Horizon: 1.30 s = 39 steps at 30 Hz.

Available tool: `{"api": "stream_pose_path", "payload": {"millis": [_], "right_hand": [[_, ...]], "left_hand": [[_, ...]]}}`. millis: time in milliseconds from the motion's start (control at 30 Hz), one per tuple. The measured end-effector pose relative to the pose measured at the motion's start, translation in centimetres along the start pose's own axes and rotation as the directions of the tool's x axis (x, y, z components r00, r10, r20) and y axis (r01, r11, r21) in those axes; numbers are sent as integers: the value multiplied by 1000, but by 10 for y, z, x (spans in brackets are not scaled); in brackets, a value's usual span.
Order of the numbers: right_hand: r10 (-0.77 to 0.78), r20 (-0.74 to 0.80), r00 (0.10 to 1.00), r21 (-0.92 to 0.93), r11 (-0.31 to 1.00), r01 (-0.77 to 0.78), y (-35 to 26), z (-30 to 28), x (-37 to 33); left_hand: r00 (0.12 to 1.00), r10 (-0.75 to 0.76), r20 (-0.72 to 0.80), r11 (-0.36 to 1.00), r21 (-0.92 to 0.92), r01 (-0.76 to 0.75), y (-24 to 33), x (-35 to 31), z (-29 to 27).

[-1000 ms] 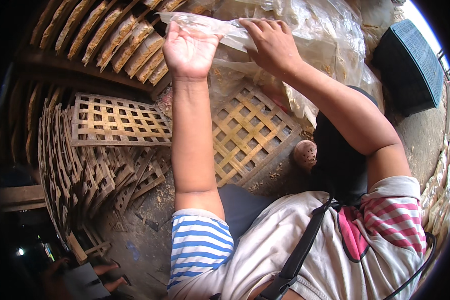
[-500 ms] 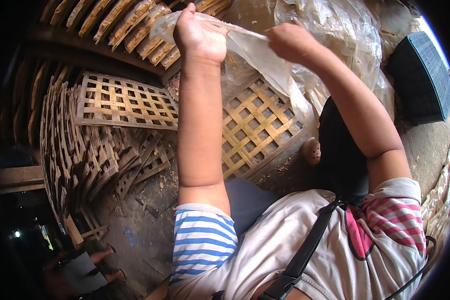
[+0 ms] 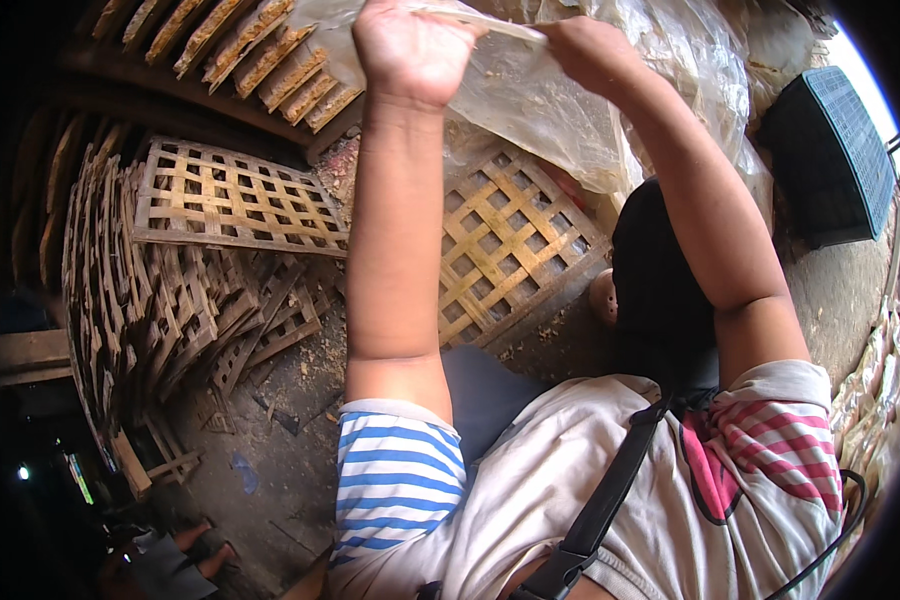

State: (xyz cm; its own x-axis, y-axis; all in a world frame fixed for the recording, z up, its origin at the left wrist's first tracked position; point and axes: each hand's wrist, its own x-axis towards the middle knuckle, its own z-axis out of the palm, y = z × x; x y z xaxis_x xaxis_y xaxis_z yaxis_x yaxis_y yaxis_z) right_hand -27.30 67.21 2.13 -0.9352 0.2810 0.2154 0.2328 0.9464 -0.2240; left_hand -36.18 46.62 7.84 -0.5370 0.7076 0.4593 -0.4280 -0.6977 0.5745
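Note:
A cloudy, see-through plastic sheet (image 3: 540,115) is drawn tight along its edge between my two raised hands at the top of the view. My left hand (image 3: 415,55) grips one end of that edge, palm toward me, its fingertips partly cut off by the picture's rim. To the right, my right hand (image 3: 595,58) is closed in a fist on the other end. The sheet hangs down past its taut edge. Below it, a woven bamboo lattice tray (image 3: 515,250) lies on the floor, partly hidden behind my left forearm.
Another lattice tray (image 3: 240,200) rests on a stack of similar trays (image 3: 140,310) at left. Rows of boards with crusty orange-brown slabs (image 3: 240,50) stand upper left. More crumpled plastic (image 3: 670,60) and a blue crate (image 3: 835,160) are at right. A person (image 3: 170,560) is lower left.
Both hands, still gripping the sheet's edge, have shifted slightly up in the view. The sheet has spread wider and billows below its edge, where it hung narrower before.

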Motion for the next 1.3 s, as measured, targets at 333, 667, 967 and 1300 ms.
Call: {"api": "stream_pose_path", "payload": {"millis": [333, 667, 967, 1300], "right_hand": [[-185, -360, 914, -6, 981, 196, -57, -37, -15], [-355, -219, 909, -226, 924, 307, -49, 4, -1], [267, 551, 790, -518, 852, 73, -36, -44, -24], [27, 616, 787, -70, 997, 20, -105, -8, -10]], "left_hand": [[1000, -19, -7, 996, -88, 18, 27, -6, -30], [625, 111, -773, 960, 245, 133, -49, -20, 38], [893, 11, -450, 997, 78, 27, -9, -26, -79], [995, 57, 85, 992, 108, -66, 10, -23, -127]]}}
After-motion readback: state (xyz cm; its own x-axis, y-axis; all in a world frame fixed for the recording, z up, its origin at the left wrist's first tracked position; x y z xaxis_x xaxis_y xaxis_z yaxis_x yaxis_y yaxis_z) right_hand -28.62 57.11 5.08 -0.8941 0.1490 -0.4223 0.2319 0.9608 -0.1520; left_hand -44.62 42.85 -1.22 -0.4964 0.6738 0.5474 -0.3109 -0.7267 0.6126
